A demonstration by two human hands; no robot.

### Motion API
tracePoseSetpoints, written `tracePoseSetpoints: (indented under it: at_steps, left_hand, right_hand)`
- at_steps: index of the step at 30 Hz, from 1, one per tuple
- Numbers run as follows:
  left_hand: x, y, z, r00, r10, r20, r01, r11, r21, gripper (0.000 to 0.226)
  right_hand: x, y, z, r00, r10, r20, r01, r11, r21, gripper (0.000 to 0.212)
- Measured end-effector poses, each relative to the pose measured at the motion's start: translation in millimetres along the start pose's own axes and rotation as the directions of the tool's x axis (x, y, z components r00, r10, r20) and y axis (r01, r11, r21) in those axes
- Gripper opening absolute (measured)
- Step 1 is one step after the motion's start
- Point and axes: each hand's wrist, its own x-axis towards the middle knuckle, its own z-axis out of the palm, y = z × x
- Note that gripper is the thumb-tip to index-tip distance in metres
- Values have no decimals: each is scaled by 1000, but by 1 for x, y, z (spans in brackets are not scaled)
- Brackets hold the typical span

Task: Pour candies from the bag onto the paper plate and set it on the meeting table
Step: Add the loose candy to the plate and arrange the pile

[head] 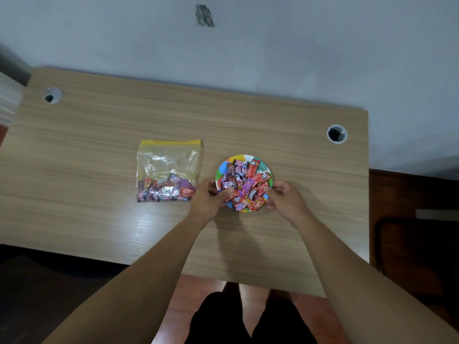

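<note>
Two bare forearms reach forward over the near edge of the desk [99, 150]. The left hand [207, 198] grips the left rim of the plate [221, 170], thumb lying over the candies [244, 184]. The right hand [285, 198] pinches the right rim, fingers curled on it. The plate sits on the desk right of centre, heaped with red, purple and pink wrapped candies. The bag [167, 171] lies flat just left of it, yellow strip at its far end, with more candies in its near end.
</note>
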Motion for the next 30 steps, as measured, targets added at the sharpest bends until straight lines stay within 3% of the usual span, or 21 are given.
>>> tracePoseSetpoints:
  at_steps: [8,14,30]
  left_hand:
    - [1,-9,0,998,-41,-53,42,999,12,32]
    - [-8,-6,1,998,-42,-44,41,999,-30,24]
    - [-52,46,20,988,86,131,-76,994,-80,16]
  right_hand:
    - [-2,3,2,999,-26,-34,25,999,-41,19]
    - [-13,3,-1,998,-35,-46,33,999,-36,18]
    - [-94,-30,-44,983,-48,-176,68,992,110,15]
